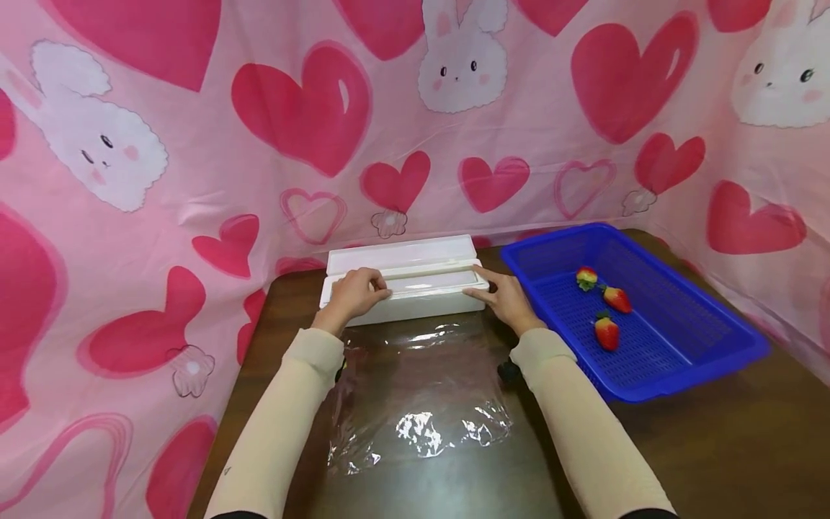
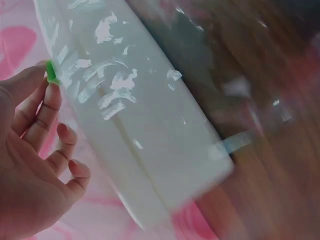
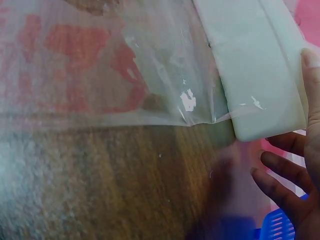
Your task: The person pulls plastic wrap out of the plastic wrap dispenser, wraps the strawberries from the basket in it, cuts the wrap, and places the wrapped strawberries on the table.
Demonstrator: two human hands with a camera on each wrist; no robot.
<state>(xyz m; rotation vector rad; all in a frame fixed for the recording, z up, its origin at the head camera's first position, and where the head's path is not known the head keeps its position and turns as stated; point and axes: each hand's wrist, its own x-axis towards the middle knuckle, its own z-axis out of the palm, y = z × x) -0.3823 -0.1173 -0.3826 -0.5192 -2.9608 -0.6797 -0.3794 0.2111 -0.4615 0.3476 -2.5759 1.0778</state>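
Observation:
A long white plastic-wrap dispenser lies at the back of the table, its lid raised behind it. From its front a sheet of clear plastic wrap spreads over the table. With thumb and index finger, my left hand pinches a small green slider on the dispenser's edge; the other fingers are loosely bent. My right hand grips the dispenser's right end, thumb on top, the remaining fingers spread beside the end in the right wrist view.
To the right stands a blue plastic basket holding a strawberry, a second strawberry and a third strawberry. A pink curtain with hearts and rabbits hangs behind the brown table.

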